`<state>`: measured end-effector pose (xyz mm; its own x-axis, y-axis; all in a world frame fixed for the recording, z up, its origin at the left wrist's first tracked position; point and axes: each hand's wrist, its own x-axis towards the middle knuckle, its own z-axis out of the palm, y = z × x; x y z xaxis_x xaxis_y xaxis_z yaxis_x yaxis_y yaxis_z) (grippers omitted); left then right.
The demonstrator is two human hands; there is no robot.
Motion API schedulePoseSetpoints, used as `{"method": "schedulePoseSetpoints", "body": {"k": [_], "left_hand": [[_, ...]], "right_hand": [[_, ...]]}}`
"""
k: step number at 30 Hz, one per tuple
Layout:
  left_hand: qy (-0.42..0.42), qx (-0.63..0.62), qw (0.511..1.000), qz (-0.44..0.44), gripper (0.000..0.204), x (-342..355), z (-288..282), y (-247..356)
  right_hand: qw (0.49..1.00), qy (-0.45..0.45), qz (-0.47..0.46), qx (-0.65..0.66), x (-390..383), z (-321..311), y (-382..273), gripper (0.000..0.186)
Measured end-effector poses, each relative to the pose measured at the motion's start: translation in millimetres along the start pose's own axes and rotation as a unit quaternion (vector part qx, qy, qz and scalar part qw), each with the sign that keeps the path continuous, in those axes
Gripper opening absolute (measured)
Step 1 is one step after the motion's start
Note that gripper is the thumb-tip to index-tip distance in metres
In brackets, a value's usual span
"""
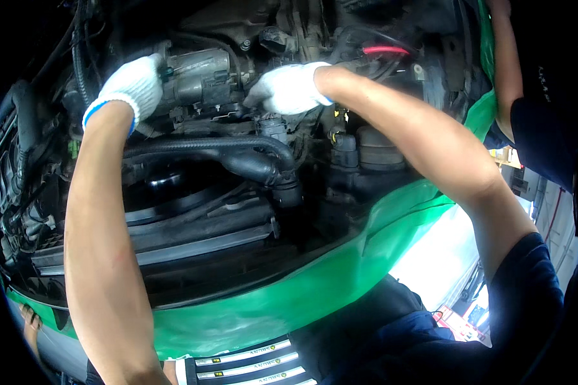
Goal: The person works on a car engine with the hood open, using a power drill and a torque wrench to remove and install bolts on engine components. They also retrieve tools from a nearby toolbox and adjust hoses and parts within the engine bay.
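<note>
Both my hands wear white knit gloves and reach deep into a car's engine bay. My left hand (131, 86) rests on the left end of a grey metal engine part (199, 74), fingers curled over it. My right hand (289, 88) presses its fingertips on the right end of that same part, near a small black connector (271, 122). Whether either hand grips the part or only touches it is hidden by the gloves. A thick black rubber hose (237, 154) curves just below both hands.
A green protective cover (340, 269) drapes the car's front edge. A black fan shroud (192, 218) lies under the hose. A red cable (385, 49) runs at the back. Another person's arm (507, 70) reaches in at the upper right.
</note>
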<state>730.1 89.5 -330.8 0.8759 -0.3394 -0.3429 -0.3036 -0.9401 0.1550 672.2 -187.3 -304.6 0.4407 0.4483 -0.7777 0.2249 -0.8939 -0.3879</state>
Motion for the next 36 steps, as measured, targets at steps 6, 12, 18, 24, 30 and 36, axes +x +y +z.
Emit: {"method": "schedulePoseSetpoints", "body": {"k": [6, 12, 18, 24, 30, 36], "left_hand": [[-0.020, 0.014, 1.000, -0.010, 0.035, -11.5, -12.5, 3.4], [-0.109, 0.075, 0.989, -0.058, 0.029, -23.1, -27.5, 16.6], [-0.141, -0.009, 0.988, -0.069, 0.039, -9.7, -17.8, 27.8], [-0.100, -0.042, 0.991, -0.076, 0.047, -17.1, -22.5, 23.6], [-0.090, -0.072, 0.989, -0.095, 0.044, -21.1, -24.2, 27.2], [-0.145, -0.028, 0.986, -0.077, 0.042, -23.3, -27.3, 24.1]], "right_hand": [[0.987, 0.125, -0.005, -0.097, 28.3, 18.0, -13.7, 0.040], [0.975, 0.196, 0.077, 0.066, 54.8, 24.6, -25.8, 0.046], [0.959, 0.263, 0.103, 0.007, 72.0, 32.9, 1.5, 0.035], [0.976, 0.212, 0.051, 0.004, 81.0, 33.4, -0.9, 0.038], [0.978, 0.200, 0.058, -0.027, 85.1, 28.9, -1.4, 0.039], [0.967, 0.243, 0.041, -0.066, 88.4, 37.5, 1.8, 0.031]]}}
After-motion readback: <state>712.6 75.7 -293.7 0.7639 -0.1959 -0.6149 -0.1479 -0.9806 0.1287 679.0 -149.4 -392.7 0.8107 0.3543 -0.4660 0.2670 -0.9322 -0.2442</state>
